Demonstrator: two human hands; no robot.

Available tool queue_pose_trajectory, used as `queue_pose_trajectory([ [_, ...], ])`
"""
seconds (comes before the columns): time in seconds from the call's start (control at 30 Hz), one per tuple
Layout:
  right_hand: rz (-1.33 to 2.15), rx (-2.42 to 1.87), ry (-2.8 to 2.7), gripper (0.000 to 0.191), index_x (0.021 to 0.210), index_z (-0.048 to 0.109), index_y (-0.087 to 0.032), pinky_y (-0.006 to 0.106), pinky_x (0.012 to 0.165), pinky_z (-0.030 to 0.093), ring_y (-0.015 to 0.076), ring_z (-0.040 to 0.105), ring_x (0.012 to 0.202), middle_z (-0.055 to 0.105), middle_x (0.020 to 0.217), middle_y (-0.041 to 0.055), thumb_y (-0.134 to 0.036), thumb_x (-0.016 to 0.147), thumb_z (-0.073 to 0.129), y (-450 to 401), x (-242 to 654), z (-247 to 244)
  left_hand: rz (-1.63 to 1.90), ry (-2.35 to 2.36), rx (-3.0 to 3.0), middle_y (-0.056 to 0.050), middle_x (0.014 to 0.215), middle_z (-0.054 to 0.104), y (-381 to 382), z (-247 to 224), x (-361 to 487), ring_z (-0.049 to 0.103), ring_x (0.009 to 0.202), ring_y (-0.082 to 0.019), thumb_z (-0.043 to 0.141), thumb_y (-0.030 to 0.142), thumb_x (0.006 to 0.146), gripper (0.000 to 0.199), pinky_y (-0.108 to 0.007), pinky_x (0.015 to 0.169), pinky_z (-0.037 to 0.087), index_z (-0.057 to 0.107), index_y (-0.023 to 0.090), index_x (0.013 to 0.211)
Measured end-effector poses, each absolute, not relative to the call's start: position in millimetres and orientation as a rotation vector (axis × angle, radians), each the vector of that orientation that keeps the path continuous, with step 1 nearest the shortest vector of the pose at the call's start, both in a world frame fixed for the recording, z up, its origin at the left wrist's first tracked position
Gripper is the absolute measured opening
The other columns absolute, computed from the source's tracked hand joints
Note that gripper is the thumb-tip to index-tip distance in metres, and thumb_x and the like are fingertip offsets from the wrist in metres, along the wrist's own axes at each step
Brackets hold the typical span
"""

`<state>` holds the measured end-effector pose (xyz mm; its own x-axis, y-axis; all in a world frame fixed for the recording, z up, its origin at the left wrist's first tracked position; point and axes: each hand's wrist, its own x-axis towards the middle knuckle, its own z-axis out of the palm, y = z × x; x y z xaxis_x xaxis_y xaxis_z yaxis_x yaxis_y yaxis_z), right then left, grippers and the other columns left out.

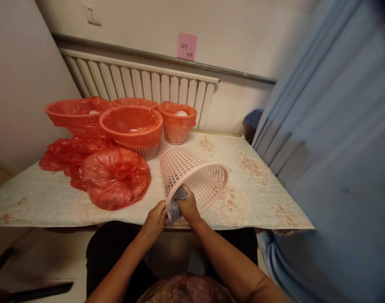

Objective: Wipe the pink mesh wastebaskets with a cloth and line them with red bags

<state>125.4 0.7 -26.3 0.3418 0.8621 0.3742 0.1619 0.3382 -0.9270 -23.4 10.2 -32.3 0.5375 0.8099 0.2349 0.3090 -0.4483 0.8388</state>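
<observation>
Pink basket (pixel 180 165) lies tipped on the table (pixel 268 202), near side — opening nearward, presumably for reach; left hand (pixel 155 218) grips its rim (pixel 227 173) — likely steadying it — while right hand (pixel 191 206) clutches grey cloth (pixel 175 211).

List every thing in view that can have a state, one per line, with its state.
Pink basket: tipped on its side, unlined
Gray cloth: bunched up
Left hand: gripping the pink basket's rim
Right hand: closed on the gray cloth
Four red-lined baskets: upright
Round red bag: rumpled
Blue curtain: hanging in folds
Pink note: stuck up, written on
</observation>
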Motion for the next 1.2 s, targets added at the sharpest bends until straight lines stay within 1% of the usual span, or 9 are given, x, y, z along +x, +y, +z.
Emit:
queue_pose_trajectory([
  [0.1, 0.347, -1.428, -1.822, 0.049, 0.114, 0.063, -0.023, 0.035, 0.092, 0.041, 0.0215, 0.051, 0.103, 0.06, 0.11, 0.0067, -0.007, 0.07, 0.053, -8, 145, -57, 0.821, 0.942, 2.004, 0.002, 0.068, 0.052, 12, -23, -29, 0.053, 0.066, -0.017, 0.039, 0.035, 0.09, 0.022, -0.028, 0.064, 0.04, 0.049, 0.02, 0.077],
  [0.17, 0.149, -1.643, -2.084, 0.044, 0.115, 0.063, -0.025, 0.036, 0.088, 0.04, 0.0226, 0.049, 0.1, 0.057, 0.112, 0.0087, -0.009, 0.076, 0.052, -12, 164, -72, 0.833, 0.951, 2.002, 0.002, 0.067, 0.051, 13, -15, -30, 0.051, 0.064, -0.016, 0.04, 0.035, 0.09, 0.023, -0.027, 0.062, 0.039, 0.049, 0.02, 0.074],
  [0.33, -0.078, -1.927, -2.104, 0.04, 0.116, 0.061, -0.027, 0.034, 0.079, 0.037, 0.0224, 0.045, 0.092, 0.056, 0.109, 0.0081, -0.012, 0.081, 0.05, -15, 193, -86, 0.912, 0.942, 1.957, 0.003, 0.066, 0.048, 8, -1, -17, 0.048, 0.063, -0.014, 0.043, 0.034, 0.089, 0.022, -0.026, 0.061, 0.037, 0.049, 0.02, 0.073],
  [0.47, -0.058, -1.967, -1.964, 0.048, 0.12, 0.058, -0.028, 0.033, 0.081, 0.035, 0.0222, 0.043, 0.094, 0.053, 0.112, 0.0072, -0.009, 0.076, 0.051, -18, 189, -93, 0.993, 0.985, 1.799, 0.003, 0.074, 0.05, 0, -21, -8, 0.05, 0.066, -0.014, 0.043, 0.037, 0.089, 0.018, -0.026, 0.062, 0.041, 0.049, 0.02, 0.087],
  [0.57, -0.021, -1.97, -1.872, 0.054, 0.121, 0.058, -0.026, 0.034, 0.085, 0.035, 0.0223, 0.042, 0.097, 0.051, 0.116, 0.0077, -0.005, 0.072, 0.05, -20, 184, -98, 1.067, 0.992, 1.649, 0.0, 0.087, 0.052, -5, -48, -8, 0.055, 0.078, -0.016, 0.051, 0.034, 0.085, 0.021, -0.029, 0.071, 0.046, 0.043, 0.021, 0.099],
  [0.67, 0.02, -1.97, -1.794, 0.058, 0.122, 0.058, -0.026, 0.034, 0.087, 0.036, 0.0226, 0.043, 0.099, 0.051, 0.118, 0.0077, -0.003, 0.069, 0.048, -18, 181, -101, 1.152, 0.975, 1.484, 0.0, 0.09, 0.051, -9, -68, -11, 0.057, 0.083, -0.016, 0.061, 0.028, 0.075, 0.032, -0.03, 0.074, 0.048, 0.038, 0.022, 0.097],
  [0.83, 0.091, -1.919, -1.665, 0.063, 0.122, 0.058, -0.024, 0.034, 0.093, 0.036, 0.0222, 0.045, 0.104, 0.054, 0.117, 0.008, 0.001, 0.066, 0.045, -13, 180, -102, 1.116, 0.974, 1.616, -0.005, 0.102, 0.05, -15, -81, -13, 0.052, 0.101, -0.02, 0.057, 0.024, 0.074, 0.018, -0.036, 0.09, 0.045, 0.053, 0.02, 0.091],
  [1.03, 0.213, -1.815, -1.539, 0.063, 0.118, 0.061, -0.023, 0.035, 0.097, 0.038, 0.0222, 0.049, 0.106, 0.057, 0.111, 0.0078, 0.002, 0.062, 0.045, -14, 176, -102, 0.8, 0.997, 1.49, -0.009, 0.095, 0.065, -13, -101, -10, 0.061, 0.091, -0.026, 0.06, 0.036, 0.07, 0.032, -0.042, 0.087, 0.047, 0.06, 0.015, 0.094],
  [1.2, 0.403, -1.68, -1.353, 0.058, 0.11, 0.065, -0.021, 0.038, 0.101, 0.038, 0.0226, 0.053, 0.109, 0.062, 0.111, 0.0076, 0.0, 0.059, 0.047, -6, 166, -96, 0.829, 0.977, 1.53, -0.005, 0.089, 0.068, -9, -84, -9, 0.062, 0.087, -0.023, 0.053, 0.039, 0.078, 0.028, -0.034, 0.08, 0.048, 0.061, 0.016, 0.093],
])
